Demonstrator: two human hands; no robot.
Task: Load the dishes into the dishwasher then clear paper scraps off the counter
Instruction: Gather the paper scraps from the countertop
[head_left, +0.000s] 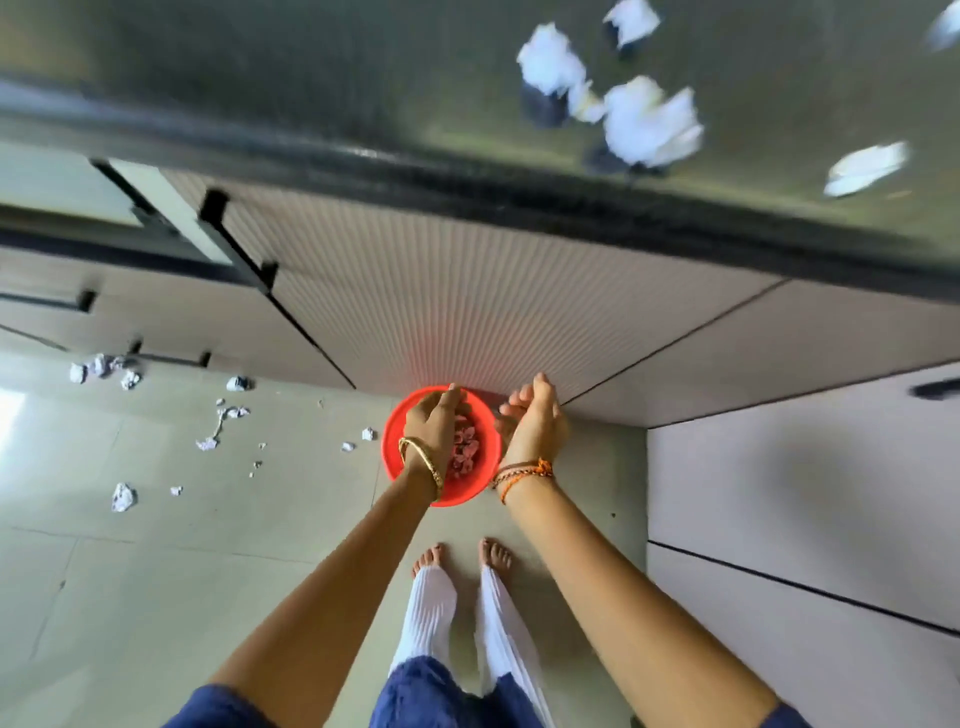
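Left hand (434, 423), fingers curled down, directly over red bin (483, 491), grip contents not discernible. Right hand (535, 415) cupped, relaxed, empty, just beside bin rim. Paper scraps (647, 122) well above and to the right on surface (363, 78); right hand probably nearer. More scraps on floor (156, 571), left.

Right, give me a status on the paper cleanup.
Done: some scraps already lie in the red bin on the floor. In hand: the left hand is over the bin's opening, apparently dropping paper; the right hand hovers open beside it. Left: crumpled paper on the counter and scattered scraps on the floor. The dishwasher is not identifiable here.
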